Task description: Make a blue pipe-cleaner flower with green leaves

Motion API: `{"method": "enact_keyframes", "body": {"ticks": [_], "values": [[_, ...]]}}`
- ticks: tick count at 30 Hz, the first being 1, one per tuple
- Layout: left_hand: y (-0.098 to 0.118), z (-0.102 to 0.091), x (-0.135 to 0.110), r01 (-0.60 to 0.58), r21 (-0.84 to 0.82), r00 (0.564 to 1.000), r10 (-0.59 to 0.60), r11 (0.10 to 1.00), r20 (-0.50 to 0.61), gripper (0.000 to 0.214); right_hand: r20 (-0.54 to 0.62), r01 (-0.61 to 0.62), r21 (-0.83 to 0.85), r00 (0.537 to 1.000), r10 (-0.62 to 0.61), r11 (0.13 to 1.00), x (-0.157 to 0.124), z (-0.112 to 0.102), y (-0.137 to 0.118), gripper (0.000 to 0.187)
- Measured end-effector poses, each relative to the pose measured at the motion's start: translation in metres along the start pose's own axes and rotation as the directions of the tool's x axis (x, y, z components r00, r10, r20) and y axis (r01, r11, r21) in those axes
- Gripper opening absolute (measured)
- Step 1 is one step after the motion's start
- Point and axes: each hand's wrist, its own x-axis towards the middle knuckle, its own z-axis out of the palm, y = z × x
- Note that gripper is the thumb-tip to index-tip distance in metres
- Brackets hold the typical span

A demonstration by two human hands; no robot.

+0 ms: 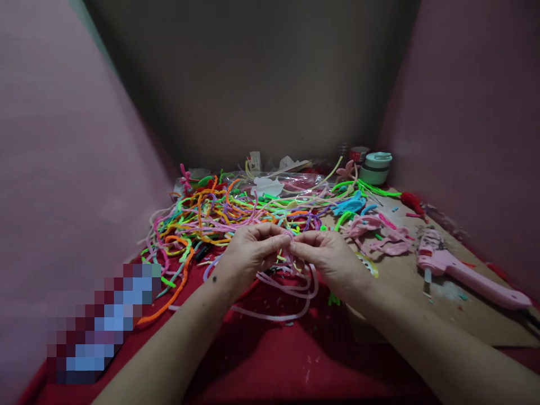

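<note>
My left hand [251,250] and my right hand [327,256] meet at the middle, thumbs and forefingers pinched together. Between the fingertips is a small light pink pipe cleaner piece [289,256], partly hidden by the fingers. Just below my hands, long pale pink pipe cleaners [278,318] lie in loose loops on the red cloth [253,360]. Behind them spreads a tangled heap of colourful pipe cleaners [211,216], with orange, green, yellow, pink and purple strands.
A pink glue gun [472,278] lies on a cardboard sheet [405,315] at the right. Near it are pink fuzzy pieces [379,233] and a blue bundle [350,203]. A mint-lidded jar [376,169] stands at the back right, a clear plastic bag [304,181] behind the heap.
</note>
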Motion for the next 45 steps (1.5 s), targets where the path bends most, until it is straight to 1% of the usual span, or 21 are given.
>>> {"method": "enact_keyframes", "body": {"ticks": [3,5,7,9,11,14,18,21,25,27,30,34,38,40,45], "values": [[-0.007,-0.002,0.003,0.001,-0.097,1.0,0.0,0.995,0.009,0.017,0.046,0.003,0.008,0.999,-0.003,1.0,0.001,-0.002,0.002,0.025],[-0.011,-0.002,0.004,0.047,-0.145,0.998,-0.042,0.988,0.038,0.018,0.077,0.003,0.022,0.997,-0.004,1.0,0.001,-0.004,0.002,0.027],[-0.012,-0.002,0.005,0.078,-0.165,0.996,-0.069,0.983,0.061,0.018,0.085,-0.011,0.023,0.996,0.009,1.0,0.001,-0.004,0.001,0.026],[-0.012,-0.001,0.005,0.061,-0.168,0.998,-0.055,0.984,0.039,0.017,0.073,-0.024,-0.004,0.997,0.024,1.0,0.0,-0.002,-0.001,0.025],[-0.012,0.0,0.005,0.023,-0.154,0.999,-0.027,0.988,-0.02,0.018,0.042,-0.021,-0.047,0.999,0.023,0.999,-0.001,0.0,-0.002,0.025],[-0.012,0.001,0.005,0.024,-0.127,0.996,-0.035,0.992,-0.087,0.018,-0.02,-0.005,-0.123,1.0,0.002,0.992,-0.001,0.004,0.001,0.027],[-0.012,0.003,0.004,0.011,-0.093,0.991,-0.023,0.996,-0.129,0.018,-0.111,0.075,-0.253,0.988,-0.105,0.965,0.0,0.007,0.01,0.024],[-0.011,0.005,0.002,-0.013,-0.059,0.988,0.004,0.998,-0.153,0.019,-0.162,0.114,-0.293,0.973,-0.166,0.949,0.001,0.007,0.013,0.021],[-0.009,0.01,0.0,0.001,-0.036,0.992,-0.006,0.999,-0.128,0.02,-0.195,0.079,-0.322,0.97,-0.147,0.943,0.001,0.007,0.012,0.018],[-0.009,0.012,-0.001,-0.004,0.003,0.992,0.004,1.0,-0.124,0.019,-0.21,0.065,-0.346,0.967,-0.145,0.936,0.001,0.007,0.012,0.015],[-0.012,0.013,-0.001,-0.041,0.09,0.983,0.056,0.995,-0.173,0.018,-0.23,0.059,-0.412,0.959,-0.166,0.909,0.001,0.01,0.011,0.013],[-0.017,0.015,-0.002,-0.09,0.081,0.97,0.105,0.993,-0.218,0.016,-0.251,0.027,-0.494,0.953,-0.172,0.869,0.0,0.015,0.01,0.018],[-0.014,0.018,-0.004,-0.118,0.129,0.949,0.15,0.985,-0.279,0.014,-0.225,0.012,-0.545,0.961,-0.159,0.838,0.0,0.018,0.009,0.017],[-0.012,0.018,-0.004,-0.114,0.142,0.946,0.152,0.983,-0.288,0.014,-0.204,0.023,-0.545,0.966,-0.158,0.838,-0.001,0.018,0.009,0.017],[-0.013,0.012,0.001,-0.06,0.008,0.971,0.06,0.998,-0.23,0.018,-0.151,0.045,-0.51,0.979,-0.14,0.859,-0.003,0.015,0.013,0.015]]}}
